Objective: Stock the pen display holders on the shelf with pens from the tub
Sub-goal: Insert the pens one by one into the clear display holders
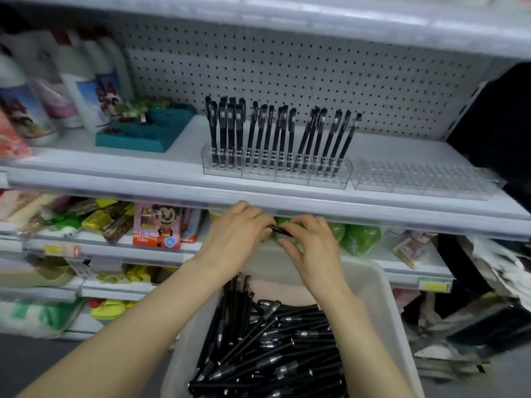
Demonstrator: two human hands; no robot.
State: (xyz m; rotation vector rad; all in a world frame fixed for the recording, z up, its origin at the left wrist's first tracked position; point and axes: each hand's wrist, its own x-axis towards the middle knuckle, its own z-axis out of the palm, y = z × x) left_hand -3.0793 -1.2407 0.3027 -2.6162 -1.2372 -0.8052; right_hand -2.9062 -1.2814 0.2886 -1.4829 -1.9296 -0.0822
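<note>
One pen [280, 231] was pinched between left hand [235, 234] and right hand [311, 247] above the tub [383, 297]; the stocked holder [258, 176] looked partly filled, the empty holder [425, 180] beside it untouched.

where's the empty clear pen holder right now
In the head view, the empty clear holder sits on the right side of the upper shelf, just right of the stocked holder of black pens.

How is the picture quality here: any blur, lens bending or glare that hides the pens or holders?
Head view: the lens bows the shelf edge; the bottles at far left are smeared; the standing pens are sharp; the empty holder is faint; light is even, without hard glare; the left hand and right hand, pinching a pen, read clearly.
</note>
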